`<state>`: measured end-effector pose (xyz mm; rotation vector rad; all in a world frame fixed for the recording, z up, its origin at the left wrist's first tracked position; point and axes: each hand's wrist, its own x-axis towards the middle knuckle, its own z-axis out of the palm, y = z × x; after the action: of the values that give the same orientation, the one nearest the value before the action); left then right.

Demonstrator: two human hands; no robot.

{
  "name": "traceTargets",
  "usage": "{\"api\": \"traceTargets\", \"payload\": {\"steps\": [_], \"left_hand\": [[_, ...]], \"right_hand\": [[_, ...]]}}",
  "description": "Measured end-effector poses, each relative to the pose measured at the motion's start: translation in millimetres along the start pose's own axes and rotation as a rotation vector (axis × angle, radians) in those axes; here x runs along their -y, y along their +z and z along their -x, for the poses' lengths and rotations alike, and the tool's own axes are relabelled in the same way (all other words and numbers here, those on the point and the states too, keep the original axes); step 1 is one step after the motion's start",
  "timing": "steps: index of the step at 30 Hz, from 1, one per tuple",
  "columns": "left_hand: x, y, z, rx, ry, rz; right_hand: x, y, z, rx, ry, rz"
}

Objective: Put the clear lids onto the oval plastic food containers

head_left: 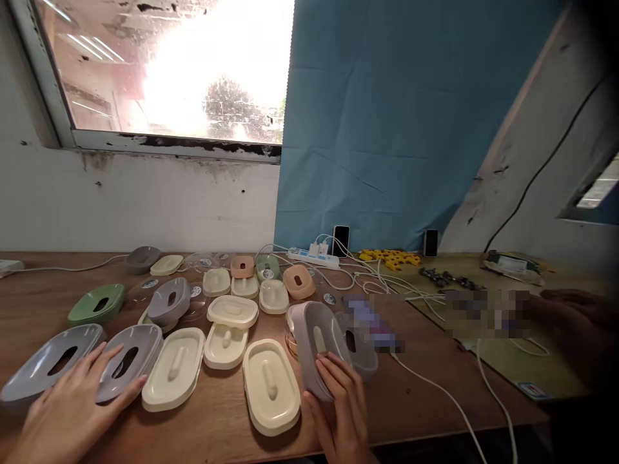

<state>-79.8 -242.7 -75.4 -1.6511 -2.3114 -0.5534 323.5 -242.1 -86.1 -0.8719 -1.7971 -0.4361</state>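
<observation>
Wooden desk (pixel 435 393) under a window (pixel 169 71), blue cloth (pixel 396 116) behind, w/ lids & trays all over. Left hand (pixel 72 403) lies flat, grip wide open, fingertips on a grey tray (pixel 128 357). Right hand (pixel 341 406), grip closed round a tilted grey lid (pixel 316 345), just right of the cream lid (pixel 271 386). Power strip (pixel 313 258) well behind that cream lid.

Hands (pixel 203 406) on grey soap-dish shells (pixel 316 348)

Both the left hand (pixel 72 403) and right hand (pixel 341 412) are bare, without sleeves or rings.
</observation>
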Motion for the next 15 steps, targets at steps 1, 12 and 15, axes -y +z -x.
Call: {"api": "traceTargets", "payload": {"steps": [1,12,15], "left_hand": [[-5,0.1,9,0.006,-0.001,-0.019],[-28,-28.4,19,-0.176,-0.001,0.202],[-56,-21.4,23,-0.150,0.139,0.101]], "right_hand": [[-1,0,1,0.006,-0.027,-0.002],[9,8,-6,0.116,-0.209,0.005],[18,16,-8,0.213,-0.229,0.040]]}}
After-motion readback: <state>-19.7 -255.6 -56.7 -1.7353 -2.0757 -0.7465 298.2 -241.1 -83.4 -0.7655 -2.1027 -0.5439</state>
